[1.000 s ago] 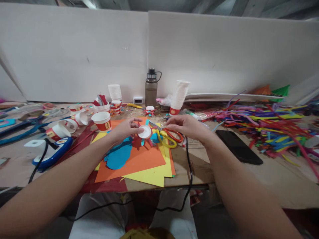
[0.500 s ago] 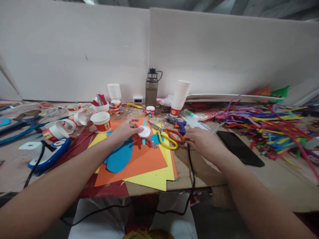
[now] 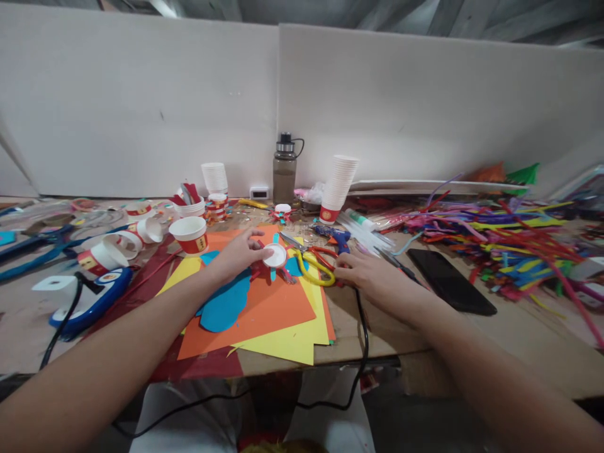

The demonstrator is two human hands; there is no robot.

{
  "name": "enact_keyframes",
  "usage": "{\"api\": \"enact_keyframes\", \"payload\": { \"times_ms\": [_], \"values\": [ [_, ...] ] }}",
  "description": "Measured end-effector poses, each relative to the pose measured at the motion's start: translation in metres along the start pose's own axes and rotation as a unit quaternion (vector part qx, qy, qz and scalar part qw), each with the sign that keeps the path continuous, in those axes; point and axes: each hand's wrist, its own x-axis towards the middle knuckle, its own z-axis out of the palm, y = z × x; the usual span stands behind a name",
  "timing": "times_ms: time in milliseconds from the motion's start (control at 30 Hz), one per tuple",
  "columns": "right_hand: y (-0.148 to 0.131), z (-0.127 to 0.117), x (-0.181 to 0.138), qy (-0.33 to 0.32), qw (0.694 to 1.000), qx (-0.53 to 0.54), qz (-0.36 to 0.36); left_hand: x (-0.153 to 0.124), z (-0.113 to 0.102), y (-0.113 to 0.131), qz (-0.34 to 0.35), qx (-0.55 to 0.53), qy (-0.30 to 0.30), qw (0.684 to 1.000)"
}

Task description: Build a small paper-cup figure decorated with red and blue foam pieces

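Note:
My left hand (image 3: 240, 253) lies over the orange paper (image 3: 264, 308), its fingers pinched round a small upturned white cup (image 3: 275, 256) that has red and teal strips sticking out beneath it. My right hand (image 3: 367, 272) rests on the table edge of the paper stack. Its fingers curl at the handles of the red and yellow scissors (image 3: 317, 263), whose blades point toward the cup. A black cable (image 3: 364, 327) runs from under this hand and down off the table.
A blue glue gun (image 3: 333, 234) lies behind the scissors, and a black phone (image 3: 448, 280) lies right of my hand. Paper cups (image 3: 190, 234), a cup stack (image 3: 338, 186), a water bottle (image 3: 285, 168) and a heap of coloured strips (image 3: 514, 239) crowd the table.
My right hand drew back to the right, then came left again to the scissors' handles. The left hand stayed on the white cup. The view shifted slightly.

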Motion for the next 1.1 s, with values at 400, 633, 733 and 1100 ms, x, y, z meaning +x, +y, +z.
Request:
{"api": "enact_keyframes", "payload": {
  "times_ms": [400,633,733,1100],
  "values": [
    [-0.001,0.012,-0.004,0.022,0.998,0.062,0.005,0.003,-0.002,-0.004,0.038,0.148,0.023,0.988],
    [0.003,0.003,-0.010,0.014,0.992,0.127,-0.009,-0.001,-0.003,0.002,0.039,0.151,0.020,0.988],
    [0.001,0.003,-0.011,0.043,0.989,0.143,-0.010,-0.003,-0.002,0.004,0.037,0.137,0.021,0.990],
    [-0.008,-0.018,0.019,0.278,0.752,0.579,0.147,-0.009,-0.004,0.019,0.059,0.302,0.083,0.948]
  ]
}}
